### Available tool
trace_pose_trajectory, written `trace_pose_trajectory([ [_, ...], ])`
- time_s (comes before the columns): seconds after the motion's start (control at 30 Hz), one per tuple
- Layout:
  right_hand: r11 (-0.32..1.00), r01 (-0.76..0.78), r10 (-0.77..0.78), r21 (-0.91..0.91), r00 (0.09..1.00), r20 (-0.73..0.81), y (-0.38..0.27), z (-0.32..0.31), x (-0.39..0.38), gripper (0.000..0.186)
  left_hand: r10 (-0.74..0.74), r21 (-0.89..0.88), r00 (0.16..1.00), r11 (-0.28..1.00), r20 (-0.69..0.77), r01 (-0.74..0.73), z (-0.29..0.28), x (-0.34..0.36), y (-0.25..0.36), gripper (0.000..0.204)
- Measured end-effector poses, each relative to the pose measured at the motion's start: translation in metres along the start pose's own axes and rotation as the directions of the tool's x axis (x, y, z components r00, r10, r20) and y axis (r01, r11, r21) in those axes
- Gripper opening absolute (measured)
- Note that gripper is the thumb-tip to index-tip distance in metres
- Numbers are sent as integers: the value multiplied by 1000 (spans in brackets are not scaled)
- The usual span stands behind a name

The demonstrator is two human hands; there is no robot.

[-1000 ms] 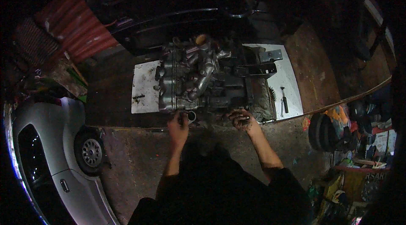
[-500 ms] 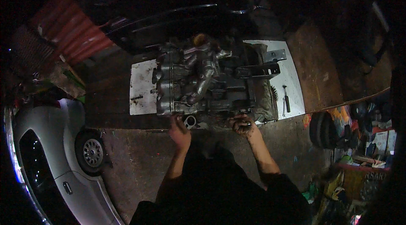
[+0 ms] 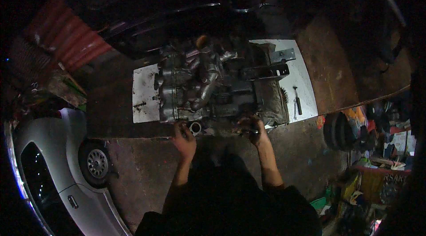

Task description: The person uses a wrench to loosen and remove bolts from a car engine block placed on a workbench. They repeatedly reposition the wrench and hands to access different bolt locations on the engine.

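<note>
On the desk (image 3: pixel 108 98) we have the engine (image 3: pixel 211 91), over a sheet (image 3: pixel 144 85) that shows to its left and right, with a handled tool (image 3: pixel 298 105) on the right part. At the engine's near side we see the left hand (image 3: pixel 183 142) and, farther right, the right hand (image 3: pixel 254 132), a ring-shaped part (image 3: pixel 198 132) between them, just beside the left. A car (image 3: pixel 46 160) stands near left.

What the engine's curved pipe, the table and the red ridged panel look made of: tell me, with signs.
Curved pipe: bare metal, probably cast, by its silvery sheen. Table: likely wood or plywood, dull and stained, by its flat brown surface. Red ridged panel: probably painted sheet metal, by its even corrugations; plastic possible.
</note>
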State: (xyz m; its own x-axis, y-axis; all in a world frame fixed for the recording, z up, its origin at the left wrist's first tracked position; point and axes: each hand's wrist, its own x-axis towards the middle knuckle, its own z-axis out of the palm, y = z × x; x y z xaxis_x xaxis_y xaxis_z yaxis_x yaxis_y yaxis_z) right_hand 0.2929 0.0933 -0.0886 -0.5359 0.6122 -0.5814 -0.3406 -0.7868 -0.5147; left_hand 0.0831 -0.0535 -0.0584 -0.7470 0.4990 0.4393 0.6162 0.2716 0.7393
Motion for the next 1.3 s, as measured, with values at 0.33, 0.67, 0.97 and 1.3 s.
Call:
trace_pose_trajectory([
  [0.33,757,318,-453,572,885,107,5,50,-18,31,-22,-57,997,998,70,26,-2,3,-5,11],
  [0.67,725,475,-530,498,847,-37,10,49,-16,41,-152,-20,965,987,215,160,-7,1,-12,17],
  [0.97,791,478,-591,382,758,275,-26,165,-33,39,7,-29,994,1000,111,-4,4,-8,-39,42],
  [1.3,648,661,-390,377,714,-581,10,81,-36,33,-87,-8,992,996,90,88,6,-7,-24,43],
])
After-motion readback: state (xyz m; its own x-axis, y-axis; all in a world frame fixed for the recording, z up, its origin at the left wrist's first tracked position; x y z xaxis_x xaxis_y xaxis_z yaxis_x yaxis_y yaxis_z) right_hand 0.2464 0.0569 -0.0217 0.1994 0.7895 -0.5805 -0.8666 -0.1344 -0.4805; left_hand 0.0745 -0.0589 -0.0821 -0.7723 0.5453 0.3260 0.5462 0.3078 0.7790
